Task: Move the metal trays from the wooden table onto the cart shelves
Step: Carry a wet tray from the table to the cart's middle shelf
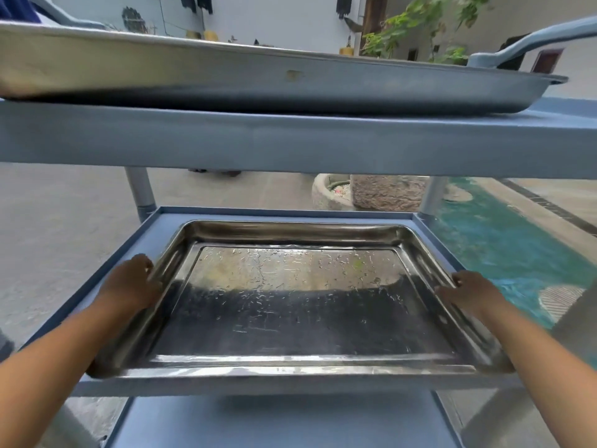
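A shiny, wet metal tray (290,305) lies on the middle shelf (106,273) of a blue cart, its near edge over the shelf's front lip. My left hand (132,282) grips the tray's left rim. My right hand (471,291) grips its right rim. A second, larger metal tray (258,82) rests on the cart's top shelf (290,143), seen from the side at eye level. The wooden table is out of view.
A bottom cart shelf (284,425) shows below. Grey cart posts (140,192) stand at the far corners, and a cart handle (529,43) rises at the top right. Behind are a stone planter (387,192), a green floor strip (504,250) and concrete ground.
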### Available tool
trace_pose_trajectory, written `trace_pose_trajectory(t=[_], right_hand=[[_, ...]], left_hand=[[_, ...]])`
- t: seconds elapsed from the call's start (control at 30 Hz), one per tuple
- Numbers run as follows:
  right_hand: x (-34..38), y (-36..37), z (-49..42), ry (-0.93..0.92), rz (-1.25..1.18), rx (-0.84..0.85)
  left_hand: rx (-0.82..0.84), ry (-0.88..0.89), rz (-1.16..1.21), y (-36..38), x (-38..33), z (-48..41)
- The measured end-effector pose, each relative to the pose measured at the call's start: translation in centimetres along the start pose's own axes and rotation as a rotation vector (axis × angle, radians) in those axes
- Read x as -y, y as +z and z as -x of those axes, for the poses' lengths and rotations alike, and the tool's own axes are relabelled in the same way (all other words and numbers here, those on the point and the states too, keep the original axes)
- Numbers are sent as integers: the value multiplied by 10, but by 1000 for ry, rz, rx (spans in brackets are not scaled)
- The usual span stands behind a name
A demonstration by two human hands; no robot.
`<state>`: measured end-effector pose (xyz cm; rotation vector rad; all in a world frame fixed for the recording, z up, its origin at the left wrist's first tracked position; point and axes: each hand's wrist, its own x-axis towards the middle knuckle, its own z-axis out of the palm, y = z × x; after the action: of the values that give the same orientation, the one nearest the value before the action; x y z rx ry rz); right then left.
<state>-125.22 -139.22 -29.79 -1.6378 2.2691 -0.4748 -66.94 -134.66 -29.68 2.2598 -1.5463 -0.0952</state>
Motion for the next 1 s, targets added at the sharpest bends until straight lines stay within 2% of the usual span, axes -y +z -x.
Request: trace_pose_trajectory(t=[0.1, 0.17, 0.27, 0.37, 0.47, 0.53, 0.6, 0.73, 1.0], right_hand=[[12, -3, 29, -98, 60, -235], [18, -4, 51, -260, 63, -293], [30, 3, 93, -430, 164, -84], [39, 11, 134, -494, 288, 32], [46, 18, 164, -536, 309, 149], [48, 23, 171, -564, 407, 186], [49, 28, 172, -549, 473, 174], [47, 36, 167, -514, 462, 109], [44, 41, 159, -527, 448, 36]], left_hand=[[-121, 225, -189, -15, -21, 28], [-198, 407, -178, -21, -32, 54], [-146, 523, 53, -29, -47, 96], [85, 647, -9, -31, -57, 121], [308, 669, -100, -24, -58, 133], [372, 708, -178, -14, -56, 139], [316, 758, -268, -3, -54, 142], [204, 724, -214, 10, -50, 139], [200, 691, -195, 10, -53, 138]])
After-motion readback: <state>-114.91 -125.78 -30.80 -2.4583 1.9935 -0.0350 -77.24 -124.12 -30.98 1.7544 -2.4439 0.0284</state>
